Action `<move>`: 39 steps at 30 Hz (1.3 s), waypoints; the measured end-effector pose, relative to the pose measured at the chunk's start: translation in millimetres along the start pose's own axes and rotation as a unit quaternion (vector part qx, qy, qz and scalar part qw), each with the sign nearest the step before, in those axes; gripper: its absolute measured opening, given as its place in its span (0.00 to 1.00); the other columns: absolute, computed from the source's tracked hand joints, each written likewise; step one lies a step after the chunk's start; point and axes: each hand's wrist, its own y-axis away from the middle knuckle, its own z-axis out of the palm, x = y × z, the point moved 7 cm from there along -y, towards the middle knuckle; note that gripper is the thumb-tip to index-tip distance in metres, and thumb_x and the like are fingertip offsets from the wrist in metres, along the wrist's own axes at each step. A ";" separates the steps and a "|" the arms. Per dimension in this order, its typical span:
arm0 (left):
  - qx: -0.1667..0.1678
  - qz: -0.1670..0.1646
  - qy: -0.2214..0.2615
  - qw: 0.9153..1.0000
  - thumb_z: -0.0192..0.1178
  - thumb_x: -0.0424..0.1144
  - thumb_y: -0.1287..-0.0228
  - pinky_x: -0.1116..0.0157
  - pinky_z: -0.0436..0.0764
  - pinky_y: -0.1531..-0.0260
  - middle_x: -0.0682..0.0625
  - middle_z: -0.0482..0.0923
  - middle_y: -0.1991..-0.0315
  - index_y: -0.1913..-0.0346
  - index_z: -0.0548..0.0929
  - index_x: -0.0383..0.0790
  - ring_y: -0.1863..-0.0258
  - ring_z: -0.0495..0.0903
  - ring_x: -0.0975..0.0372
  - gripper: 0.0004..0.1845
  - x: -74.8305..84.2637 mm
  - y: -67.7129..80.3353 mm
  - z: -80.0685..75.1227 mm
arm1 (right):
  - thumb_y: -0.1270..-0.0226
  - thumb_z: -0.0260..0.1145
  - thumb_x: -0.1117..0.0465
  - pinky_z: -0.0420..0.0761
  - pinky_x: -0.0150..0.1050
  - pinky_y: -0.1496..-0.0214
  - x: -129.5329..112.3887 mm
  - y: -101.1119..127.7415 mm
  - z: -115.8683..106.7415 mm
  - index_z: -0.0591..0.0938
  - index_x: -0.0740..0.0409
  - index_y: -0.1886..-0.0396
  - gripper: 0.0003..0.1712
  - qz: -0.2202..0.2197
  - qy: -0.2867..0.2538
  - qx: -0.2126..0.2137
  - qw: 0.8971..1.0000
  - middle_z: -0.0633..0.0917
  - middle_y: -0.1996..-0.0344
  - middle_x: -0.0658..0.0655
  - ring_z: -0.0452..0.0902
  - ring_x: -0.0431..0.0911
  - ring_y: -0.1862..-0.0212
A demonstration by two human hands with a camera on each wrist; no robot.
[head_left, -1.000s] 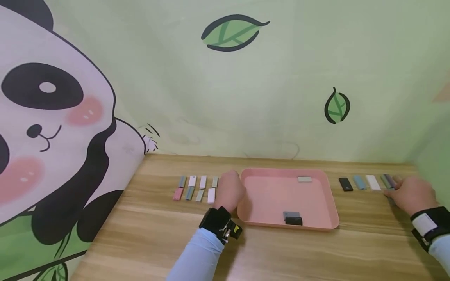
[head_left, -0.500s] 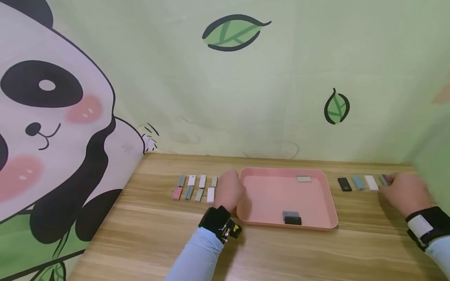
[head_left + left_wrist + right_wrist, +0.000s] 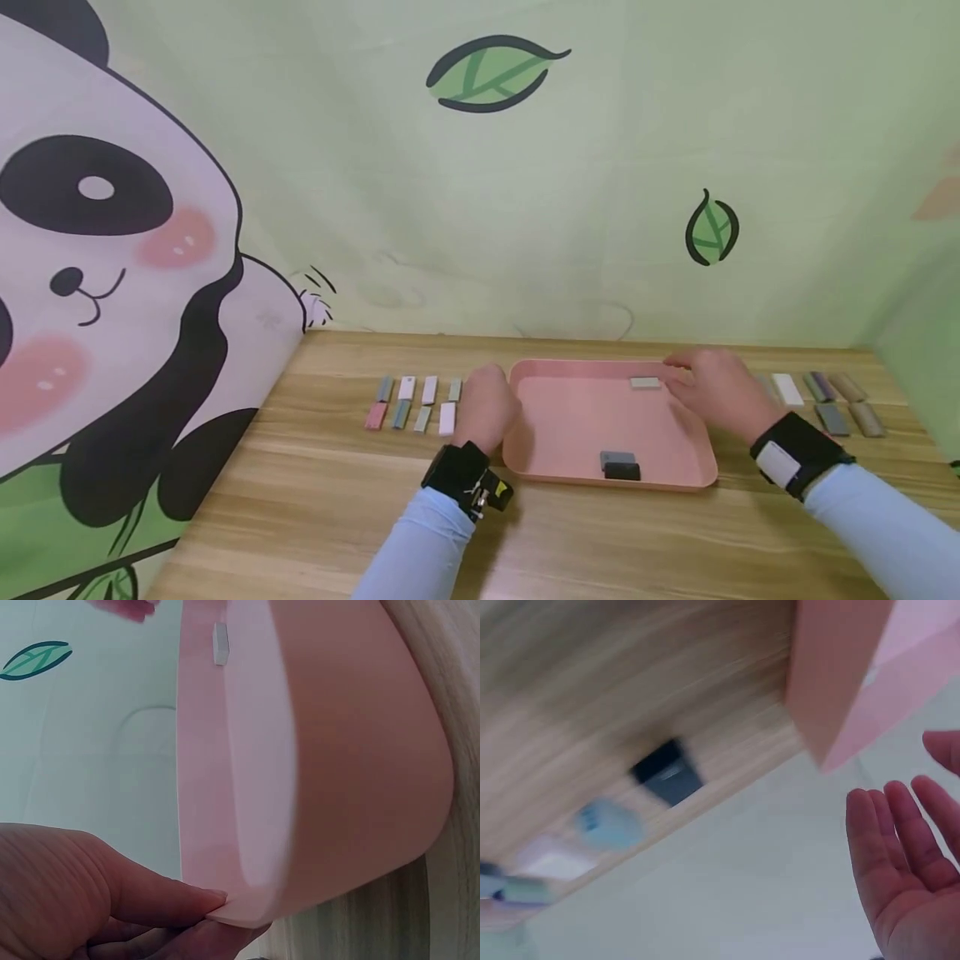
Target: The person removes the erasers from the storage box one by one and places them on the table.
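Note:
A pink tray (image 3: 525,450) lies on the wooden table. My left hand (image 3: 487,406) is at its left edge, and in the left wrist view its fingers (image 3: 150,900) pinch the tray's rim (image 3: 240,911). My right hand (image 3: 716,390) hovers over the tray's far right corner with its fingers (image 3: 900,840) straight and nothing in it. Just left of this hand, a small light grey block (image 3: 645,383) lies inside the tray. A grey block (image 3: 618,457) and a black block (image 3: 622,472) lie by the tray's front wall.
Two rows of small coloured blocks (image 3: 416,404) lie left of the tray. More blocks lie to its right, among them a white one (image 3: 787,389) and grey-brown ones (image 3: 831,418). The right wrist view shows a black block (image 3: 666,774) and a blue one (image 3: 604,823). A painted wall stands behind.
My right hand has moved left, from the blocks at the table's right end to the tray's far right corner. The left hand has stayed on the tray's edge.

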 end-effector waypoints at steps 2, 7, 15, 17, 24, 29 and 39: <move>-0.002 -0.003 0.000 1.000 0.59 0.28 0.49 0.66 0.73 0.79 0.49 0.78 0.75 0.73 0.79 0.38 0.77 0.75 0.60 0.02 -0.5 0.2 0.1 | 0.39 0.63 0.58 0.80 0.52 0.55 -9.6 -7.2 9.4 0.82 0.64 0.53 0.18 -0.015 0.006 -0.016 1.000 0.85 0.57 0.64 0.82 0.53 0.58; -0.012 -0.007 0.003 1.000 0.60 0.28 0.49 0.67 0.73 0.80 0.49 0.77 0.76 0.72 0.79 0.38 0.78 0.75 0.60 0.02 0.0 -0.1 2.7 | 0.44 0.66 0.62 0.79 0.52 0.53 -17.3 -18.7 28.0 0.82 0.64 0.54 0.18 -0.031 0.011 -0.037 0.999 0.85 0.58 0.63 0.82 0.53 0.57; 0.000 0.001 -0.010 1.000 0.60 0.30 0.49 0.65 0.74 0.80 0.47 0.80 0.75 0.72 0.80 0.37 0.76 0.77 0.59 0.01 1.3 -2.1 2.4 | 0.47 0.67 0.63 0.78 0.45 0.58 -17.2 -27.1 45.4 0.81 0.61 0.51 0.21 -0.052 0.032 -0.056 0.997 0.84 0.64 0.59 0.74 0.45 0.67; 0.004 0.005 -0.012 1.000 0.59 0.30 0.50 0.65 0.74 0.80 0.46 0.80 0.75 0.74 0.80 0.37 0.76 0.77 0.59 0.01 1.4 -2.3 1.2 | 0.48 0.67 0.64 0.77 0.43 0.60 -18.2 -28.7 45.9 0.81 0.60 0.49 0.23 -0.053 0.037 -0.059 0.996 0.84 0.65 0.59 0.73 0.45 0.67; -0.003 -0.003 -0.003 1.000 0.58 0.29 0.49 0.67 0.72 0.81 0.47 0.79 0.74 0.73 0.80 0.38 0.77 0.76 0.60 0.02 2.8 -3.7 -1.0 | 0.46 0.65 0.67 0.78 0.44 0.58 -16.2 -32.2 47.8 0.81 0.59 0.50 0.20 -0.050 0.050 -0.064 0.995 0.83 0.65 0.59 0.73 0.46 0.66; -0.003 -0.001 0.000 1.000 0.58 0.28 0.49 0.67 0.72 0.81 0.47 0.79 0.74 0.74 0.79 0.38 0.77 0.76 0.60 0.03 2.1 -3.7 -0.9 | 0.41 0.60 0.70 0.78 0.46 0.57 -15.9 -31.9 48.8 0.82 0.57 0.54 0.15 -0.049 0.050 -0.059 0.996 0.82 0.66 0.58 0.74 0.46 0.65; -0.007 -0.005 0.001 1.000 0.59 0.28 0.49 0.67 0.72 0.81 0.48 0.79 0.76 0.74 0.79 0.38 0.77 0.75 0.59 0.02 -1.2 0.3 -1.3 | 0.45 0.66 0.70 0.77 0.42 0.63 -15.6 -30.8 55.3 0.83 0.57 0.66 0.08 -0.051 0.040 -0.065 0.996 0.79 0.73 0.54 0.71 0.45 0.69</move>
